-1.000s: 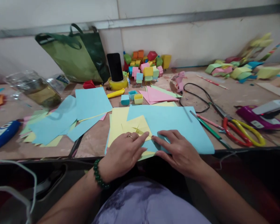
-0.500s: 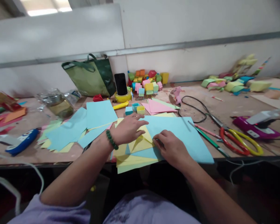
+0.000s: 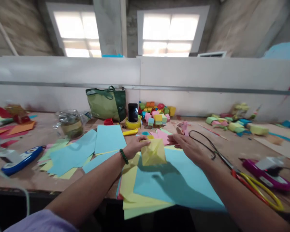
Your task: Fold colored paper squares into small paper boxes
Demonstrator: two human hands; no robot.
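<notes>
My left hand grips the top left edge of a folded yellow paper and holds it up above the table. My right hand is stretched forward to the right of that paper, fingers spread and flat, its fingertips near the pink sheets. Under both hands lie a large light-blue sheet and several yellow sheets at the table's front edge.
Blue and yellow sheets spread at the left. At the back stand a green bag, a phone in a yellow tape roll, coloured paper cubes and a jar. Scissors, a black cable and a purple device lie right.
The view has tilted up, showing the wall and windows. My left hand lifted the folded yellow paper off the sheets; my right hand left the paper and reached forward, opening flat.
</notes>
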